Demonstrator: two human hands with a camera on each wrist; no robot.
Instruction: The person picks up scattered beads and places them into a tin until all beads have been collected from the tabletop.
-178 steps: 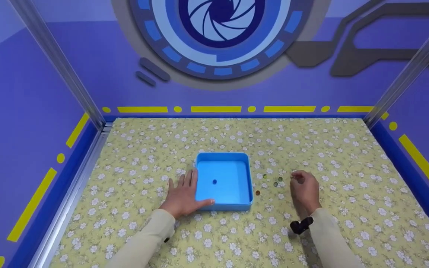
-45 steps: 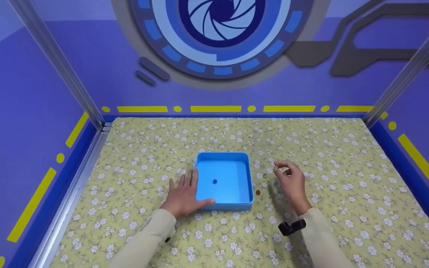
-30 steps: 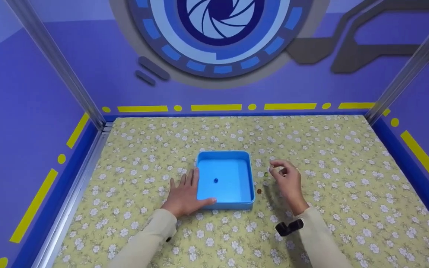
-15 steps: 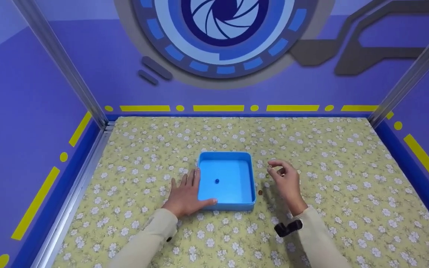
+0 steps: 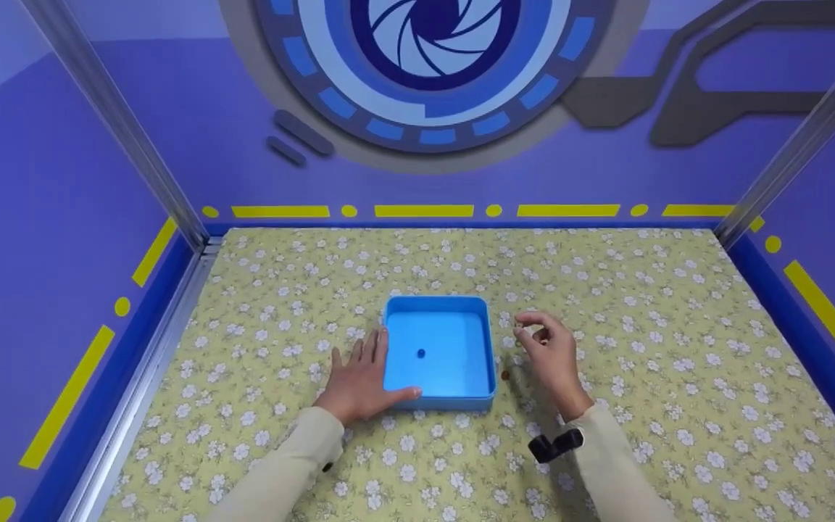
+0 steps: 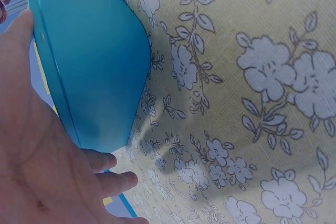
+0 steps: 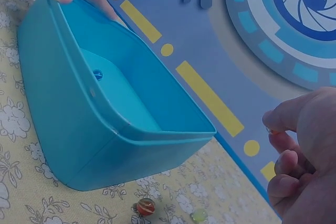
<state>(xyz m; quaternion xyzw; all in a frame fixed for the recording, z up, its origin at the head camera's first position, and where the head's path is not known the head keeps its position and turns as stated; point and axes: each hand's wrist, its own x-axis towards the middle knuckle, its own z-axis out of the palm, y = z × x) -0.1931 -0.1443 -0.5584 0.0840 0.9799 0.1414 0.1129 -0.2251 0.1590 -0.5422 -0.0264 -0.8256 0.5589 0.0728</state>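
A square blue plastic box [image 5: 456,402] stands on the cloth with one dark blue marble [image 5: 421,354] on its floor. My left hand [image 5: 356,384] rests against the box's left side, fingers straight, the thumb over the front rim. To the right of the box, my right hand [image 5: 551,362] is raised above the cloth and pinches a small glassy marble [image 7: 270,130] between thumb and forefinger, mostly hidden by the fingertips. Beside the box lie an orange-brown striped marble [image 7: 145,206] and a yellow-green marble [image 7: 199,215]; the right hand covers the yellow-green one in the head view.
A yellow flowered cloth [image 5: 301,275] covers the table. Purple-blue printed panels [image 5: 135,145] wall off the back and sides, with metal posts [image 5: 120,123] at the corners. A black device [image 5: 555,445] sits on the right wrist.
My right hand has moved left from beyond the marbles toward the box, keeping its thumb-and-forefinger pinch. The left hand and the blue marble in the box have stayed put.
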